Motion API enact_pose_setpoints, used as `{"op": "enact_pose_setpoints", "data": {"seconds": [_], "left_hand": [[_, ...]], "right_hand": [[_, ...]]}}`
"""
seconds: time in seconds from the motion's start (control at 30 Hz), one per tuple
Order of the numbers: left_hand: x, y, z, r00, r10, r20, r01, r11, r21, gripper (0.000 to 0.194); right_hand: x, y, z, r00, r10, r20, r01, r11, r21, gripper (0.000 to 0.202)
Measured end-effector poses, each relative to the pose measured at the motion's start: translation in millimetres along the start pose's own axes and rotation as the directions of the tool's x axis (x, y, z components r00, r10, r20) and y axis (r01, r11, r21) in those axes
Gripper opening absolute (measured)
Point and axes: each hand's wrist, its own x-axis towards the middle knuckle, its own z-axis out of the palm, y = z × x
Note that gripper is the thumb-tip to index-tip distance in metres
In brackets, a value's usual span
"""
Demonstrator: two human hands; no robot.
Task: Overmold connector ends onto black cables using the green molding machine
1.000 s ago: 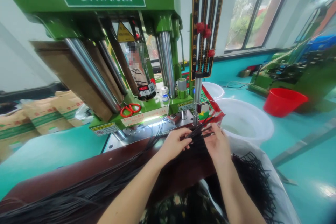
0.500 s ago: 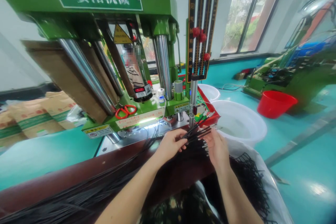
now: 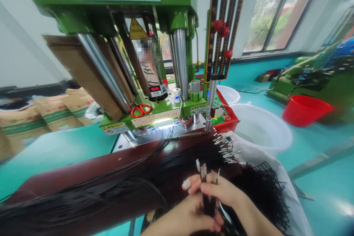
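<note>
A small bundle of black cables [image 3: 209, 205] with silvery metal tips stands roughly upright between my hands, low in the view. My left hand [image 3: 190, 212] is closed around its lower part. Higher up, my right hand [image 3: 221, 188] wraps its fingers about the same bundle just below the tips. Something white covers one fingertip there; I cannot tell what it is. Behind my hands, many more black cables [image 3: 185, 160] lie along a dark red table [image 3: 83, 155], their metal ends gathered at its right edge.
A green press [image 3: 177, 7] with steel columns rises beyond the table, with orange-handled scissors [image 3: 141, 110] on its ledge. To the right are a heap of black cable pieces [image 3: 262, 191] on white sheeting, a white tub [image 3: 287, 132] and a red bucket [image 3: 304, 110]. Paper sacks [image 3: 55, 114] stand left.
Both hands have come down and back from the table's right end toward my body, bringing the cable bundle along. The bundle has turned from slanting to upright. My view has shifted slightly.
</note>
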Motion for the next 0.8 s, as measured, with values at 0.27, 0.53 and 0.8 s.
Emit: {"op": "enact_pose_setpoints", "data": {"seconds": [0.27, 0.53, 0.8], "left_hand": [[-10, -7, -13.6, 0.79, 0.264, -0.554, -0.173, 0.962, 0.212, 0.027], [-17, 37, -33.8, 0.68, 0.329, -0.655, -0.269, 0.943, 0.194, 0.021], [-7, 45, -39.1, 0.652, 0.39, -0.65, -0.236, 0.92, 0.314, 0.02]], "right_hand": [[-1, 20, 8, 0.971, 0.09, -0.22, -0.081, 0.996, 0.048, 0.024], [9, 10, 16, 0.981, 0.144, -0.128, -0.155, 0.985, -0.081, 0.026], [15, 2, 21, 0.96, 0.186, -0.21, -0.227, 0.955, -0.191, 0.03]]}}
